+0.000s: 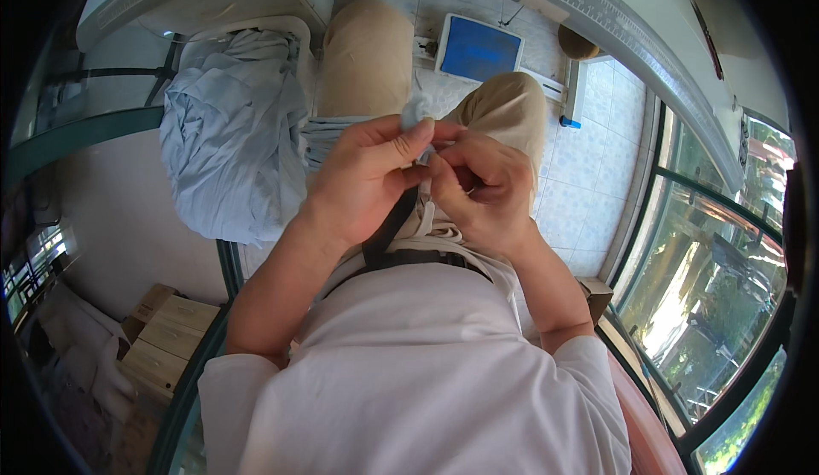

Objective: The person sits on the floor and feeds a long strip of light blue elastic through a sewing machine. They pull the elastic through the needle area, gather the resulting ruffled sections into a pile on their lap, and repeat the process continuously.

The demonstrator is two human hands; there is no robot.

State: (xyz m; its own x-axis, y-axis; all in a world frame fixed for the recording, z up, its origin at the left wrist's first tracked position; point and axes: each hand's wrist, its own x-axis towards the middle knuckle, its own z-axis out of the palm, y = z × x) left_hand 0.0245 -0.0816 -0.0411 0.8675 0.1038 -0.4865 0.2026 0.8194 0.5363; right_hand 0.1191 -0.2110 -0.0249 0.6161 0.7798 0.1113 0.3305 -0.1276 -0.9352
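A small piece of light blue cloth point(415, 113) is pinched above my lap, its upper part sticking up past the fingertips. My left hand point(363, 168) is closed on it, with thumb and forefinger pressed together. Close against it, my right hand point(489, 180) has its thumb and curled fingers on the lower part of the same cloth. The fingers hide most of the piece, so its shape cannot be made out. A stack of folded light blue cloth point(322, 136) lies on my left thigh, just beside my left wrist.
To my left, a heap of light blue cloth point(230, 134) overflows a pale container point(294, 27). A table edge with a ruler scale point(589, 1) curves across the far side. Beneath it, a blue pedal plate point(480, 48) sits on the floor. Windows point(708, 279) line the right.
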